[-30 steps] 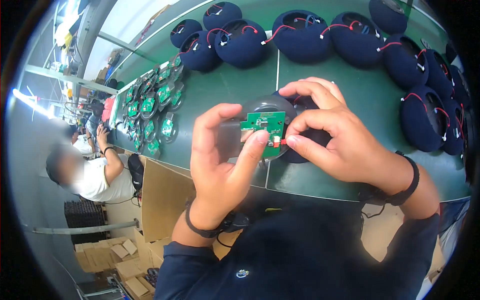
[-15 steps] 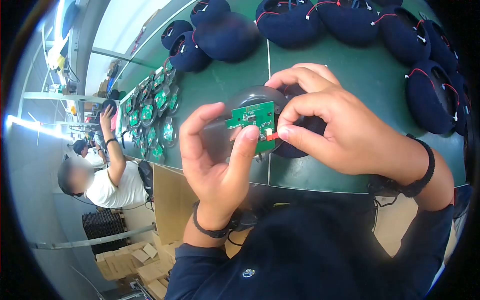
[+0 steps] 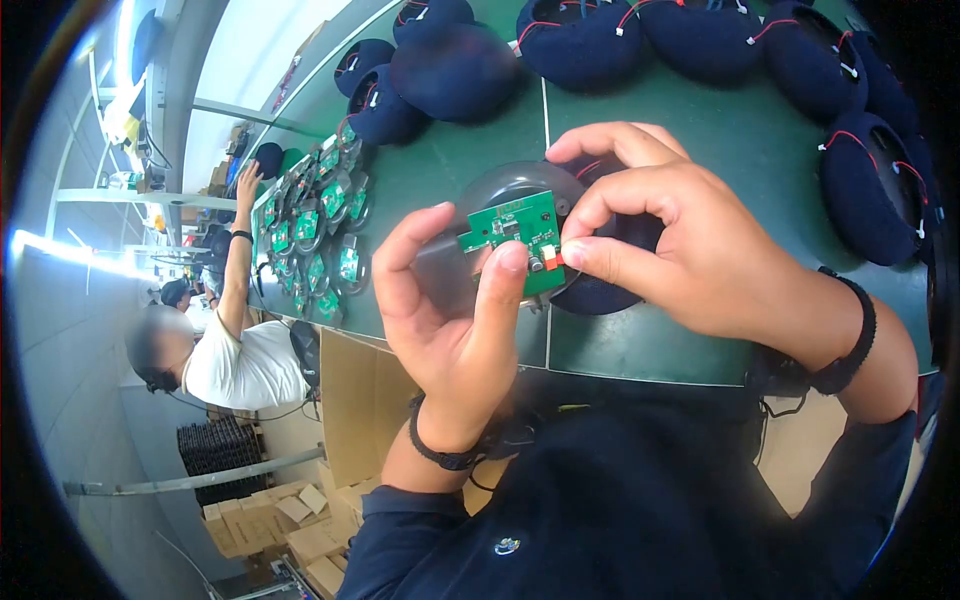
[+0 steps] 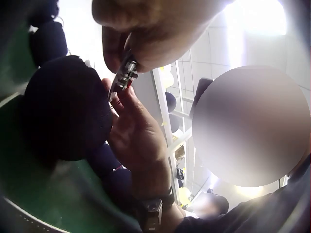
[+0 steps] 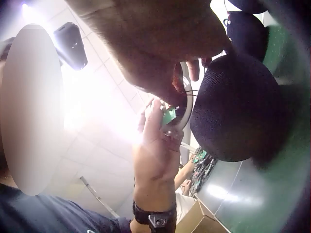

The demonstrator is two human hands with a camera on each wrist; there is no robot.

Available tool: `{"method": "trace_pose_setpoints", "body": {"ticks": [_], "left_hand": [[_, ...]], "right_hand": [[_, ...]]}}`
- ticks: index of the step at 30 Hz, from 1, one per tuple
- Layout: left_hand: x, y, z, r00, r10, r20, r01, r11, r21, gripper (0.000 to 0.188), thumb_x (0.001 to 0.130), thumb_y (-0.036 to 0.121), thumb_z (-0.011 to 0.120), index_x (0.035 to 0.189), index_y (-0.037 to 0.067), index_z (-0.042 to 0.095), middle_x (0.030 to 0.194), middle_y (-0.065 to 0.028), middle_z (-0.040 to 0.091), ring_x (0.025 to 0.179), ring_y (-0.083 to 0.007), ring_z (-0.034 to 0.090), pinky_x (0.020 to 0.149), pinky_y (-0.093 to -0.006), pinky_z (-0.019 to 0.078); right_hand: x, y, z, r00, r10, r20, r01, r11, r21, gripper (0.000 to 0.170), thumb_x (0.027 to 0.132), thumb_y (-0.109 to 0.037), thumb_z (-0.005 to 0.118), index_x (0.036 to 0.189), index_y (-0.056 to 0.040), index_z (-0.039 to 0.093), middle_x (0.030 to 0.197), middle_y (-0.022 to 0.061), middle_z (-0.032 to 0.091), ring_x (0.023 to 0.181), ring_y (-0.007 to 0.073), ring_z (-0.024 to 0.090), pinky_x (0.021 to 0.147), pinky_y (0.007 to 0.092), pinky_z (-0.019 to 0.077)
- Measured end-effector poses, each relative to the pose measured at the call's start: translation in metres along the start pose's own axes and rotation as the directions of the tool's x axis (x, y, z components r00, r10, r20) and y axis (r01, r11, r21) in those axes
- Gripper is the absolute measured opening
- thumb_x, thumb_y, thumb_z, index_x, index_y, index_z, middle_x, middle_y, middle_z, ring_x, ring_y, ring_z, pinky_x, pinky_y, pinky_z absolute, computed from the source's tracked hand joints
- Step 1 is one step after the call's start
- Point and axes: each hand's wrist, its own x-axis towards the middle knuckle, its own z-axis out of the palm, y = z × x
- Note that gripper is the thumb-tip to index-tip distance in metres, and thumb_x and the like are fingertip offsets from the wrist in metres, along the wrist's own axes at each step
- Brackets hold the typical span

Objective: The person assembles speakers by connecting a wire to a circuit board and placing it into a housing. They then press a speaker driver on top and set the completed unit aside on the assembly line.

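In the head view my left hand (image 3: 450,320) grips a round grey see-through plastic cover (image 3: 500,180) carrying a green circuit board (image 3: 512,222). Its thumb lies over the board's lower edge. My right hand (image 3: 690,245) pinches at a small red plug (image 3: 553,262), right at the board's white socket; the fingertips partly hide the plug. Behind the cover sits a dark blue fabric-covered speaker shell (image 3: 600,298), partly hidden by the right hand. Thin wires run between that shell (image 5: 238,107) and the fingers in the right wrist view.
Dark blue shells (image 3: 585,50) with red wires and white plugs line the far and right sides of the green table (image 3: 690,345). Several covers with boards (image 3: 310,225) are piled at the left. Another person (image 3: 255,365) reaches toward the table beyond; cardboard boxes (image 3: 245,520) lie below.
My hands keep their hold on the cover and plug, with only small shifts; the red plug now sits against the socket. The head view has shifted. The other person has raised an arm.
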Motion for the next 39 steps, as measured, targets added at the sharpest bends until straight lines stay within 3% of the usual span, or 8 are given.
{"method": "trace_pose_setpoints", "body": {"ticks": [17, 23, 26, 28, 30, 31, 34, 39], "left_hand": [[-0.007, -0.009, 0.015, 0.996, -0.055, -0.072, 0.047, 0.993, -0.110, 0.047, 0.095, 0.010, 0.076, 0.135, 0.004, 0.051, 0.116, -0.0079, 0.064, 0.102, -0.0136, 0.063, 0.091, -0.0275, 0.0503], [-0.015, -0.019, 0.010, 0.982, -0.121, -0.145, 0.092, 0.977, -0.192, 0.048, 0.095, 0.004, 0.072, 0.137, 0.003, 0.048, 0.121, -0.0076, 0.058, 0.106, -0.0130, 0.060, 0.093, -0.0276, 0.0502], [-0.024, -0.026, 0.005, 0.973, -0.154, -0.174, 0.111, 0.967, -0.230, 0.046, 0.097, 0.004, 0.070, 0.137, 0.003, 0.048, 0.122, -0.0067, 0.057, 0.106, -0.0128, 0.060, 0.094, -0.0275, 0.0495], [-0.025, -0.027, 0.003, 0.972, -0.182, -0.151, 0.134, 0.950, -0.282, 0.046, 0.097, 0.003, 0.069, 0.138, 0.003, 0.047, 0.123, -0.0068, 0.057, 0.106, -0.0125, 0.059, 0.094, -0.0277, 0.0492], [-0.021, -0.030, -0.001, 0.973, -0.159, -0.167, 0.110, 0.957, -0.269, 0.046, 0.097, 0.005, 0.069, 0.137, 0.003, 0.048, 0.122, -0.0070, 0.058, 0.106, -0.0122, 0.060, 0.095, -0.0283, 0.0493], [-0.019, -0.028, -0.004, 0.969, -0.201, -0.146, 0.149, 0.941, -0.304, 0.046, 0.097, 0.005, 0.069, 0.137, 0.003, 0.048, 0.120, -0.0071, 0.059, 0.106, -0.0120, 0.060, 0.095, -0.0284, 0.0494], [-0.015, -0.027, -0.008, 0.955, -0.263, -0.136, 0.204, 0.918, -0.341, 0.045, 0.098, 0.007, 0.070, 0.137, 0.004, 0.047, 0.118, -0.0072, 0.061, 0.106, -0.0119, 0.061, 0.095, -0.0286, 0.0496], [-0.012, -0.022, -0.010, 0.957, -0.276, -0.086, 0.229, 0.905, -0.358, 0.045, 0.098, 0.006, 0.070, 0.137, 0.004, 0.047, 0.118, -0.0080, 0.061, 0.106, -0.0120, 0.061, 0.094, -0.0289, 0.0502]], "right_hand": [[0.005, 0.010, -0.002, 0.999, 0.011, 0.044, -0.013, 0.999, 0.044, 0.014, 0.084, -0.018, 0.081, 0.089, -0.0052, 0.077, 0.134, 0.0135, 0.062, 0.125, 0.0286, 0.054, 0.107, 0.0398, 0.0411], [0.018, 0.000, -0.028, 0.994, -0.109, 0.022, 0.111, 0.969, -0.221, 0.026, 0.082, -0.019, 0.082, 0.103, -0.0056, 0.072, 0.133, 0.0136, 0.062, 0.127, 0.0279, 0.056, 0.109, 0.0402, 0.0411], [0.026, -0.012, -0.056, 0.989, 0.145, 0.022, -0.132, 0.948, -0.289, 0.039, 0.085, -0.030, 0.082, 0.106, 0.0002, 0.068, 0.117, 0.0195, 0.067, 0.111, 0.0312, 0.065, 0.100, 0.0394, 0.0495], [0.023, 0.002, -0.064, 0.988, 0.153, 0.012, -0.137, 0.912, -0.385, 0.036, 0.089, -0.026, 0.079, 0.109, 0.0010, 0.067, 0.103, 0.0159, 0.070, 0.098, 0.0247, 0.068, 0.090, 0.0367, 0.0531], [0.032, 0.005, -0.077, 0.814, 0.468, 0.345, -0.407, 0.882, -0.236, 0.028, 0.092, -0.021, 0.075, 0.108, 0.0009, 0.068, 0.092, 0.0099, 0.071, 0.085, 0.0158, 0.066, 0.081, 0.0320, 0.0532], [0.035, 0.007, -0.077, 0.840, 0.426, 0.336, -0.354, 0.900, -0.256, 0.020, 0.095, -0.016, 0.073, 0.105, 0.0010, 0.070, 0.085, 0.0040, 0.070, 0.078, 0.0098, 0.062, 0.076, 0.0276, 0.0514], [0.036, 0.013, -0.067, 0.935, 0.257, 0.245, -0.261, 0.965, -0.016, 0.017, 0.096, -0.016, 0.072, 0.101, 0.0006, 0.071, 0.086, 0.0018, 0.070, 0.081, 0.0092, 0.061, 0.078, 0.0271, 0.0510], [0.034, 0.010, -0.051, 0.976, 0.156, 0.152, -0.177, 0.976, 0.130, 0.016, 0.094, -0.012, 0.074, 0.104, 0.0003, 0.076, 0.095, 0.0035, 0.074, 0.088, 0.0101, 0.064, 0.084, 0.0286, 0.0520]]}}
